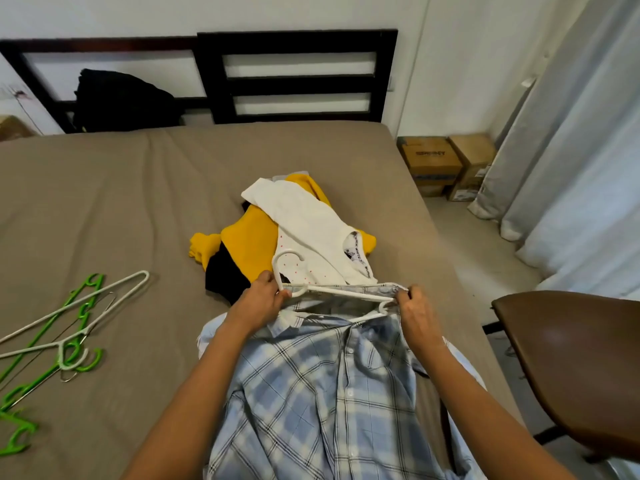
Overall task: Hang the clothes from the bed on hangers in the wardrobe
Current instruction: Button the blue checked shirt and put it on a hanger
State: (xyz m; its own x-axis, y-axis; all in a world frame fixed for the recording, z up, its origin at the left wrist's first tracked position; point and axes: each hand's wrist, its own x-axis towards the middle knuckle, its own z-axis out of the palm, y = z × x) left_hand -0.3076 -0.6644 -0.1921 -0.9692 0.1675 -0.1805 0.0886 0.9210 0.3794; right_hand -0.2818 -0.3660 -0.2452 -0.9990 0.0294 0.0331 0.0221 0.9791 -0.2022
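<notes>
**A:** Where is the shirt?

**B:** The blue plaid shirt (311,393) lies spread on the near part of the bed (138,188), buttoned front up, with its collar pointing away from the person. A white hanger (339,293) sits across the collar opening.

**A:** And the hands?

**B:** Both are at the collar. The left grip (261,296) is curled round the hanger's left end, just below its hook, which curves upward. The right grip (414,313) pinches the collar's edge where the hanger's right end meets the cloth. Whether it also holds the hanger itself, I cannot tell.

**A:** What else is waiting on the bed?

**B:** Just beyond the collar there is a small pile. A white top (311,220) lies over a yellow garment (249,244), and a black garment (225,275) shows at the pile's left edge. The white top's lower end touches the hanger's hook.

**A:** Any spare hangers?

**B:** Yes, loose hangers (71,358) lie tangled on the left side of the bed, well apart from the shirt. They are green ones, white ones and a thin wire one.

**A:** And around the bed?

**B:** A dark headboard (298,77) stands against the wall with a black bundle (121,102) leaning on it. Cardboard boxes (429,161) stand on the floor to the right beside pale curtains (571,168). A brown chair (571,358) is close on the right.
</notes>
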